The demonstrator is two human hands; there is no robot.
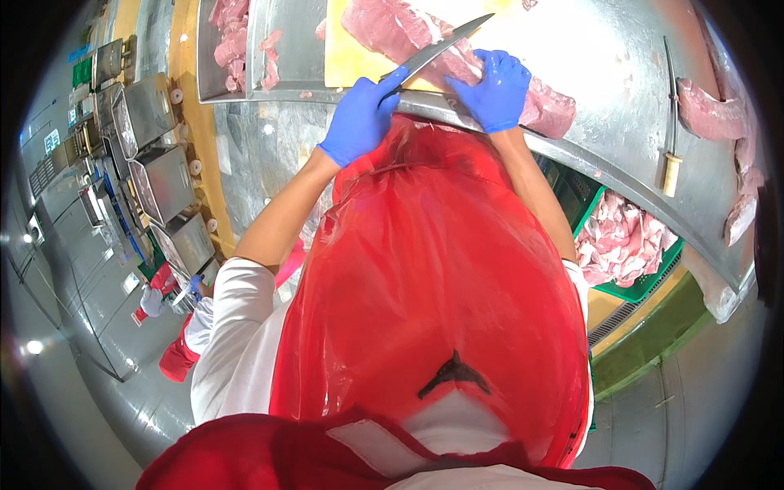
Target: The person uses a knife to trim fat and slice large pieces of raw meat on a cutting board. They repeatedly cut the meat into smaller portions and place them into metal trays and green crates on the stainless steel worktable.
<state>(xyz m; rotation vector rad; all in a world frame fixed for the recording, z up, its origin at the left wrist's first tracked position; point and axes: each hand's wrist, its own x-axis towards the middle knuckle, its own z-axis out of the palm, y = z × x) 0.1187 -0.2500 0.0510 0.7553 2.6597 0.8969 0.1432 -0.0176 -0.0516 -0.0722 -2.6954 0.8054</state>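
In my blue-gloved left hand is the handle of a knife. Its long blade points to the far right and lies across a long piece of raw meat. The meat rests partly on a yellow cutting board at the steel table's near edge. My right hand, also blue-gloved, grips the meat just right of the blade, thumb and fingers apart across it. Beyond this hand, the meat's right end stretches over the bare steel table. Some of the meat is hidden under the blade and glove.
Raw meat pieces fill a metal tray at the far left. A sharpening steel and more meat lie on the right of the table. Below its edge stands a green crate of meat trimmings. Another person is at the left.
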